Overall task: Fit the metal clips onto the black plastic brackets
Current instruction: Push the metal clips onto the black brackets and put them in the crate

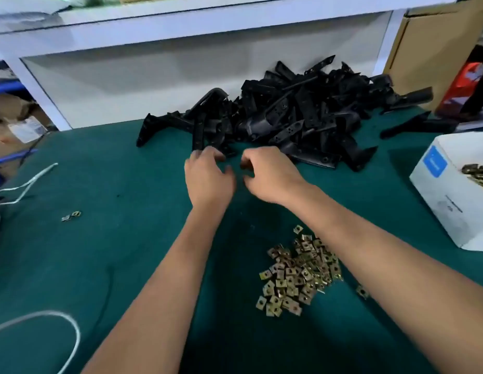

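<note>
1. Clips (298, 276) are lying in a loose heap on the green mat (121, 238), just under our right forearm.
2. We're reaching both hands to the near edge of the bracket pile (283, 117).
3. Left hand (208, 176): fingers curling at a bracket's end; grip unclear.
4. Right hand (270, 174): fingers curled, contents blurred, can't tell.
5. White box (448, 195) is sitting at right, holding more clips.

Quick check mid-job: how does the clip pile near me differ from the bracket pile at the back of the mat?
The clip pile is brass-coloured, small square pieces lying low and flat; the bracket pile is black, long angular parts heaped high. The clips lie between the forearms, untouched; the brackets lie farther back, with the left hand and right hand at their front edge. Both rest loose on the green mat.
</note>
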Demonstrator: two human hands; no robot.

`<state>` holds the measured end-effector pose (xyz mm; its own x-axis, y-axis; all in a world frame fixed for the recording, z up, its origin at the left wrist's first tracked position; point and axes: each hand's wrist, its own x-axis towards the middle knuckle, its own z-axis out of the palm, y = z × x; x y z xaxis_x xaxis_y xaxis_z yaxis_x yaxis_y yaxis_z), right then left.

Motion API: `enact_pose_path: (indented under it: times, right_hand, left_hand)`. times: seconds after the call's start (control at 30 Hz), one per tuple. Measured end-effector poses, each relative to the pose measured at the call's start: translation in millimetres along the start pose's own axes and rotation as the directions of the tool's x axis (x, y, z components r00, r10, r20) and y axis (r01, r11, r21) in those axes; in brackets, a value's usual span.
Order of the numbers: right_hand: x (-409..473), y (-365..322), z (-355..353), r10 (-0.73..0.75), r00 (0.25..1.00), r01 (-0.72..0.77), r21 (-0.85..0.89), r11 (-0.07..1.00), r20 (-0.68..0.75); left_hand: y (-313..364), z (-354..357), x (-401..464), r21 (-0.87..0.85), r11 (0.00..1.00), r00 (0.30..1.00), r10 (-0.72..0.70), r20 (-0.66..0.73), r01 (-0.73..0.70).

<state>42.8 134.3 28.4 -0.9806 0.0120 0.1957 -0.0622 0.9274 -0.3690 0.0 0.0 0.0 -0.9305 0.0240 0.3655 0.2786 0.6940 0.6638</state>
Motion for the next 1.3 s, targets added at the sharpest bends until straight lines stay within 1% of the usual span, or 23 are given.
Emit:
enact_pose_path:
  times: [0.03,0.1,0.13,0.17,0.2,0.23,0.3,0.33,0.4,0.47,0.53,0.63,0.77,0.83,0.9,0.97,1.03,1.13,1.2,1.27,1.3]
  right_hand:
    - [14,-2,4,-0.021,0.999,0.019,-0.052,0.998,-0.044]
    - [50,-1,13,-0.05,0.985,0.021,-0.171,0.985,-0.167]
    - [67,-3,14,-0.052,0.976,0.001,-0.238,0.971,-0.211]
    - [87,-1,17,-0.054,0.973,-0.019,-0.313,0.949,-0.224]
    - [103,2,18,-0.042,0.98,-0.036,-0.377,0.926,-0.195]
    - [119,7,20,-0.027,0.991,-0.031,-0.431,0.902,-0.129]
    - [148,16,27,-0.028,0.999,0.041,-0.513,0.857,0.032]
    - [158,19,32,-0.036,0.995,0.077,-0.522,0.849,0.089]
    - [170,21,42,-0.082,0.992,0.119,-0.459,0.88,0.1]
    - [173,18,49,-0.13,0.99,0.141,-0.434,0.89,0.055]
    - [168,16,52,-0.155,0.988,0.14,-0.448,0.883,0.004]
    - [147,13,53,-0.17,0.983,0.121,-0.455,0.882,-0.067]
    - [104,9,55,-0.132,0.986,0.094,-0.322,0.942,-0.099]
    - [84,6,52,-0.095,0.993,0.08,-0.186,0.979,-0.075]
    - [65,4,44,-0.061,0.998,0.061,-0.003,0.998,-0.031]
    - [44,3,34,-0.076,0.997,0.076,0.133,0.988,-0.006]
    - [23,3,25,-0.108,0.994,0.096,0.256,0.962,0.034]
    - [-7,4,21,-0.138,0.981,0.088,0.328,0.94,0.133]
    - [-23,10,19,-0.124,0.979,0.043,0.426,0.904,0.164]
    - [-40,17,14,-0.093,0.988,0.023,0.485,0.874,0.12]
    - [-48,21,10,-0.078,0.994,0.033,0.466,0.884,0.078]
  left_hand:
    - [-3,5,13,0.04,0.999,0.999,0.023,-0.026,-0.022]
    - [-9,19,46,0.159,0.987,0.998,0.019,-0.058,-0.01]
    - [-9,23,62,0.213,0.977,0.999,0.003,-0.04,0.006]
    - [-13,32,78,0.268,0.963,1.0,-0.023,0.0,0.022]
    - [-17,39,90,0.319,0.947,0.996,-0.065,0.057,0.044]
    - [-23,47,102,0.358,0.932,0.986,-0.111,0.121,0.061]
    - [-34,61,116,0.425,0.902,0.958,-0.179,0.223,0.07]
    - [-39,66,120,0.452,0.89,0.955,-0.182,0.236,0.058]
    - [-48,73,119,0.46,0.888,0.971,-0.131,0.199,0.026]
    - [-54,74,117,0.429,0.903,0.984,-0.088,0.154,0.013]
    - [-57,71,115,0.402,0.915,0.985,-0.089,0.146,0.023]
    - [-57,65,100,0.412,0.911,0.987,-0.087,0.133,0.024]
    - [-52,53,67,0.471,0.882,0.995,-0.058,0.075,0.016]
    - [-49,43,49,0.468,0.883,0.998,-0.02,0.054,-0.007]
    - [-46,31,33,0.402,0.915,0.998,0.016,0.055,-0.036]
    - [-43,20,15,0.296,0.951,0.995,0.072,0.073,-0.091]
    - [-40,12,-3,0.172,0.968,0.98,0.163,0.114,-0.182]
    - [-39,0,-25,-0.011,0.954,0.931,0.294,0.217,-0.299]
    - [-43,-4,-34,-0.076,0.945,0.912,0.327,0.248,-0.318]
    - [-45,-7,-41,-0.072,0.944,0.899,0.329,0.29,-0.322]
    - [-46,-8,-43,-0.048,0.939,0.888,0.339,0.312,-0.342]
